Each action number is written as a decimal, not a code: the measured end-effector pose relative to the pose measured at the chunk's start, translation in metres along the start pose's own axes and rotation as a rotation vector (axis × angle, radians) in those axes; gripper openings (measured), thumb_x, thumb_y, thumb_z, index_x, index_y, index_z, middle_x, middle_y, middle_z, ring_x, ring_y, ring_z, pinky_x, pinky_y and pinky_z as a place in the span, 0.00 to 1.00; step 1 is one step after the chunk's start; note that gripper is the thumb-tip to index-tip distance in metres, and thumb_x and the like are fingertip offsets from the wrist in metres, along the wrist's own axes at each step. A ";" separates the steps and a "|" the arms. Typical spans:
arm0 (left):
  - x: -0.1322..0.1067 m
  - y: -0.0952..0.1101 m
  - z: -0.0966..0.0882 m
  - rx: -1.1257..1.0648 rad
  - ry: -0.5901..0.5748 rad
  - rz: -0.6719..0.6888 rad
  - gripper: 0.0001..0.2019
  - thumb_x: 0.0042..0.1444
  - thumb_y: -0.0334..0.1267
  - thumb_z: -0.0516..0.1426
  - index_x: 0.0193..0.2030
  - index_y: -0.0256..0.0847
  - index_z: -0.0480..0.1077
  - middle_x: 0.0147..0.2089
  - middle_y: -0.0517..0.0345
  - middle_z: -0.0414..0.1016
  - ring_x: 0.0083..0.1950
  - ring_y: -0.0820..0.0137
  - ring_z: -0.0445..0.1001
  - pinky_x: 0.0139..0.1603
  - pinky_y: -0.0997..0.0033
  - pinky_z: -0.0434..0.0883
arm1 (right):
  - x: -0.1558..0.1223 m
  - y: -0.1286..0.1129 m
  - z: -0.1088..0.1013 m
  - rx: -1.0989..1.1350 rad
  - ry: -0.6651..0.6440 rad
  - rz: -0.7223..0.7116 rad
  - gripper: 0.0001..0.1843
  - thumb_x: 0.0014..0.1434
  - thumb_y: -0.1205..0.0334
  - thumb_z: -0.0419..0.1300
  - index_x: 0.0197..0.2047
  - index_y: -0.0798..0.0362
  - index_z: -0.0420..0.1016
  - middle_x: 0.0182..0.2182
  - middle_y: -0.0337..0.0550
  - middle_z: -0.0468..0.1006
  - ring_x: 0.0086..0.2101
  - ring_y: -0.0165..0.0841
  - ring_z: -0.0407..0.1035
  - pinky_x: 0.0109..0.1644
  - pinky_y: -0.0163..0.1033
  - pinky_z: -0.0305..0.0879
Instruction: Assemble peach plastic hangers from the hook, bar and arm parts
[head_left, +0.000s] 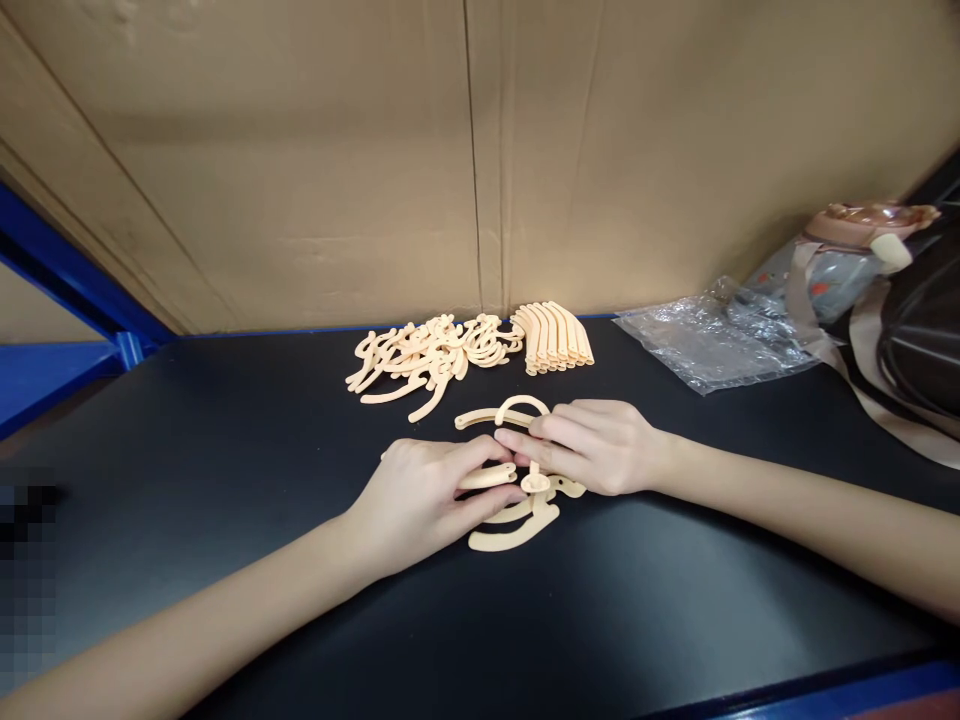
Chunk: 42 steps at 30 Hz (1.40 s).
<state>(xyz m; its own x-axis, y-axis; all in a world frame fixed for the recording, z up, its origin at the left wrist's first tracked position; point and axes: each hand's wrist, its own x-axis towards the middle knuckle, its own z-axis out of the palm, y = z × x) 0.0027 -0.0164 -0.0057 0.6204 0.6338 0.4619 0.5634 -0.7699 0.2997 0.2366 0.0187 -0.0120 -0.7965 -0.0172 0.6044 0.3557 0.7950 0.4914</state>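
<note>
Both my hands rest on a black tabletop (225, 480) over a small cluster of cream, curved plastic pieces (517, 525). My left hand (427, 495) lies palm down with its fingers closed on a short cream piece (487, 477). My right hand (592, 445) pinches the same cluster from the right, its fingertips pressed on a hooked cream piece (510, 410). The two hands' fingertips nearly meet at the middle.
A loose pile of cream hooks (427, 355) and a neat row of curved strips (555, 335) lie near the cardboard wall (465, 150). A crumpled clear plastic bag (712, 340) and a bottle with a bag (862, 250) are at right. A blue frame (67, 360) stands at left.
</note>
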 end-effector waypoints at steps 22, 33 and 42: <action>-0.003 0.002 -0.002 0.048 0.006 0.070 0.07 0.65 0.36 0.54 0.36 0.41 0.72 0.24 0.68 0.72 0.20 0.78 0.65 0.23 0.78 0.59 | 0.001 0.001 0.004 0.017 0.063 0.106 0.16 0.63 0.67 0.56 0.54 0.53 0.73 0.39 0.42 0.78 0.33 0.27 0.70 0.33 0.33 0.66; -0.004 0.000 -0.002 0.183 0.014 0.150 0.10 0.67 0.36 0.51 0.37 0.41 0.71 0.26 0.66 0.74 0.23 0.77 0.69 0.23 0.77 0.59 | 0.003 0.003 0.005 0.143 0.001 0.170 0.25 0.63 0.46 0.56 0.52 0.59 0.74 0.29 0.41 0.78 0.31 0.31 0.70 0.33 0.35 0.66; -0.004 -0.001 0.001 0.133 0.017 0.141 0.11 0.68 0.38 0.50 0.37 0.42 0.71 0.26 0.67 0.75 0.23 0.77 0.70 0.23 0.77 0.58 | 0.002 0.004 0.008 0.177 -0.042 0.224 0.35 0.55 0.33 0.57 0.42 0.61 0.77 0.30 0.47 0.78 0.31 0.34 0.70 0.31 0.37 0.66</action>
<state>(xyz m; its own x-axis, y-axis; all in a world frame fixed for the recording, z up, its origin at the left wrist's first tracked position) 0.0000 -0.0181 -0.0089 0.6896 0.5181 0.5060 0.5395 -0.8336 0.1184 0.2324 0.0266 -0.0134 -0.7289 0.1927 0.6570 0.4368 0.8698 0.2295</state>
